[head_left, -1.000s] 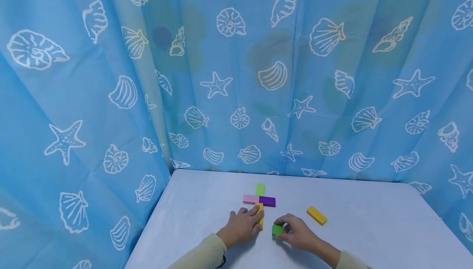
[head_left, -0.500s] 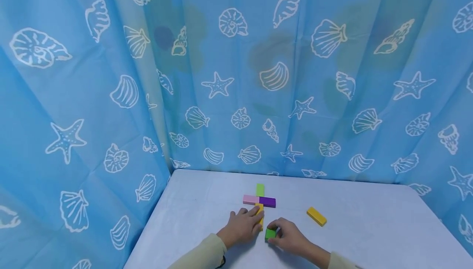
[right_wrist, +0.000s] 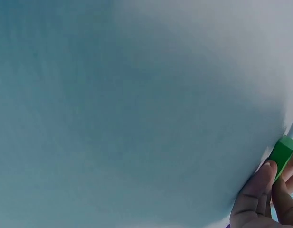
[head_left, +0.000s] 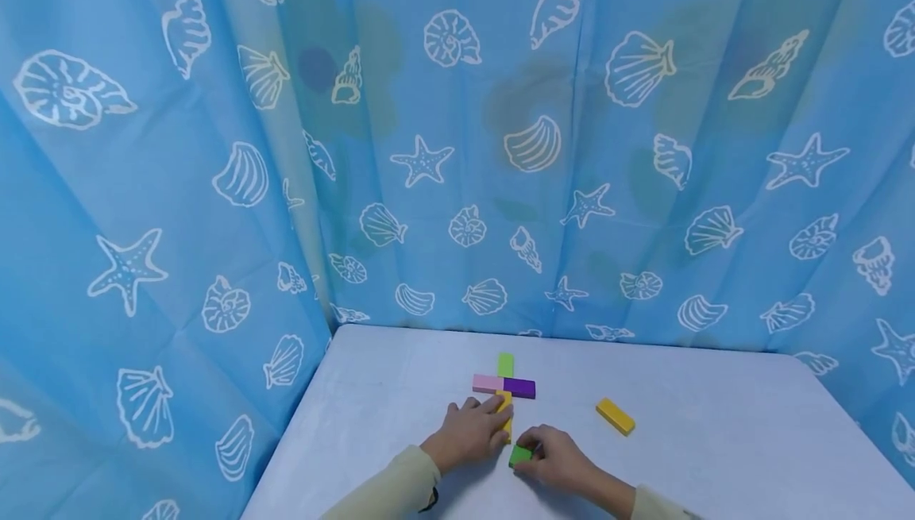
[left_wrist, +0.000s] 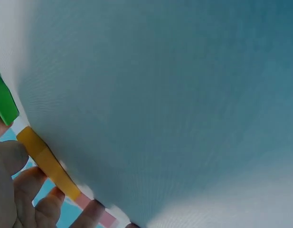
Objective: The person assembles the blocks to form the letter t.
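Observation:
My left hand (head_left: 466, 434) rests with spread fingers on a yellow block (head_left: 506, 425), thumb near its close end. In the left wrist view, that yellow block (left_wrist: 53, 166) leads toward the pink block (left_wrist: 107, 219). My right hand (head_left: 559, 460) pinches a green block (head_left: 520, 456) between thumb and fingers, just right of the yellow block's near end. Thumb and fingertips also show around the green block (right_wrist: 282, 151) in the right wrist view. Beyond the yellow block lie a pink block (head_left: 487, 383), a purple block (head_left: 519, 387) and a light green block (head_left: 506, 365), forming a cross.
Off to the right, a second yellow block (head_left: 615, 417) lies alone at a slant. All of this is on a white-covered table (head_left: 715, 441). Blue curtains (head_left: 457, 186) with shell and starfish prints hang behind the table and along its left side.
My right hand has carried the green block left, close to the yellow block's near end, and the green block has turned slightly. My left hand stays in place on the yellow block.

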`<state>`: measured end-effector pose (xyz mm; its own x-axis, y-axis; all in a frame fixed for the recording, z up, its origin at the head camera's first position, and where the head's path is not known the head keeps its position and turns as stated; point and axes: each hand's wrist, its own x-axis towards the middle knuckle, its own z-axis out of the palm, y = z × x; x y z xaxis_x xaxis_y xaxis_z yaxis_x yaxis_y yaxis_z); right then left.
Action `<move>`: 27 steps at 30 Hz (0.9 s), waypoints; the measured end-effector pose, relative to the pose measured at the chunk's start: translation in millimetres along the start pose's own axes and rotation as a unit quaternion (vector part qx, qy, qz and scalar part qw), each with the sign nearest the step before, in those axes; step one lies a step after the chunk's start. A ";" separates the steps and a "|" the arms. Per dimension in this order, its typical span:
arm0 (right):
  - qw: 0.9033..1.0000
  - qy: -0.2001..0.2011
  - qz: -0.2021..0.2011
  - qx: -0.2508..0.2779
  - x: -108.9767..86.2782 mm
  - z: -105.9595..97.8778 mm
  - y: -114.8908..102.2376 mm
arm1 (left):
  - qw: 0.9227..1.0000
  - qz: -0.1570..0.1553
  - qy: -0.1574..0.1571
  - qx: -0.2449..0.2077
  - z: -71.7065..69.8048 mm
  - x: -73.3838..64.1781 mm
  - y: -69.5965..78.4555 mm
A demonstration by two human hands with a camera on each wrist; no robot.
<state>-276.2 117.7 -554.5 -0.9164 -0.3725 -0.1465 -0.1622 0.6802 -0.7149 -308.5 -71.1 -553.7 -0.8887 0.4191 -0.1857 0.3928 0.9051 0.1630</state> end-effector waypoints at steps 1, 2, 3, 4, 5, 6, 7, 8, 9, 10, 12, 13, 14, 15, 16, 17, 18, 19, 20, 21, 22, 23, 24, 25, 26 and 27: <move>1.000 0.002 0.003 0.004 0.2 -0.3 -0.6 | 1.000 0.000 0.000 0.001 -0.8 -0.4 -0.3; 1.000 0.004 0.006 0.009 0.4 -0.3 -1.1 | 1.000 0.000 0.001 0.003 -1.2 -0.7 -0.7; 1.000 0.006 0.008 0.014 0.5 -0.3 -1.7 | 1.000 0.000 0.002 0.006 -1.4 -1.0 -0.9; 1.000 0.007 0.011 0.021 0.5 -0.1 -2.2 | 1.000 0.000 0.002 0.006 -1.8 -1.3 -1.2; 1.000 0.010 0.013 0.026 0.6 0.3 -2.7 | 1.000 -0.001 0.002 0.009 -2.3 -1.7 -1.2; 0.999 0.010 0.014 0.033 0.8 1.0 -3.0 | 1.000 -0.001 0.003 0.010 -2.6 -2.0 -1.0; 0.999 0.011 0.015 0.037 0.8 1.5 -3.3 | 1.000 -0.001 0.003 0.010 -2.9 -2.2 -0.8; 0.999 0.013 0.014 0.040 0.9 2.3 -3.5 | 1.000 -0.001 0.003 0.010 -2.9 -2.4 -0.5; 0.999 0.014 0.015 0.043 1.0 3.0 -3.5 | 1.000 0.000 0.003 0.008 -3.5 -2.8 0.1; 0.999 0.015 0.015 0.046 1.2 3.8 -3.3 | 1.000 0.000 0.004 0.006 -4.1 -3.1 0.6; 0.999 0.019 0.013 0.047 1.9 5.5 -3.0 | 1.000 0.001 0.003 0.004 -4.5 -3.6 1.7; 0.999 0.021 0.012 0.046 2.4 6.1 -2.8 | 1.000 0.001 0.003 0.004 -5.1 -3.7 2.1; 0.999 0.023 0.011 0.046 2.9 6.7 -2.7 | 1.000 0.001 0.003 0.004 -5.3 -3.8 2.4; 0.999 0.025 0.011 0.046 3.4 7.2 -2.4 | 1.000 0.000 0.003 0.003 -5.4 -3.6 2.6; 0.998 0.026 0.011 0.048 3.9 7.7 -2.4 | 1.000 -0.001 0.003 0.004 -5.1 -3.4 2.6; 0.998 0.028 0.010 0.048 4.4 8.1 -2.4 | 1.000 -0.001 0.002 0.004 -4.4 -3.0 2.4; 0.998 0.029 0.012 0.049 4.8 8.4 -2.5 | 1.000 -0.001 0.002 0.004 -3.8 -2.6 2.2; 0.998 0.030 0.014 0.050 5.2 8.7 -2.5 | 1.000 -0.001 0.003 0.006 -3.5 -2.2 2.0; 0.998 0.030 0.017 0.052 5.5 9.0 -2.7 | 1.000 -0.001 0.004 0.006 -3.1 -1.9 1.8; 0.998 0.031 0.019 0.052 6.1 9.4 -2.9 | 1.000 0.000 0.004 0.006 -2.8 -1.8 1.6; 0.998 0.032 0.020 0.052 6.6 9.7 -3.1 | 1.000 0.000 0.004 0.008 -2.7 -2.0 1.5; 0.998 0.033 0.020 0.052 7.3 10.3 -3.1 | 1.000 0.000 0.005 0.008 -2.6 -2.0 1.3; 0.998 0.033 0.021 0.050 7.9 10.8 -2.9 | 1.000 0.000 0.005 0.010 -2.6 -2.0 1.2; 0.998 0.034 0.023 0.050 8.5 11.3 -2.6 | 1.000 0.000 0.005 0.011 -2.3 -2.0 1.1; 0.998 0.034 0.025 0.048 9.0 12.0 -2.3 | 1.000 0.000 0.006 0.011 -1.2 -1.6 0.7; 0.998 0.035 0.027 0.047 9.4 12.4 -2.2 | 1.000 0.001 0.007 0.013 -0.2 -1.2 0.3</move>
<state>-279.9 104.9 -562.8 -0.9469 -0.2897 -0.1396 -0.0805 0.6337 -0.7694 -307.3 -71.3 -553.2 -0.8913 0.4194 -0.1726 0.3997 0.9062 0.1377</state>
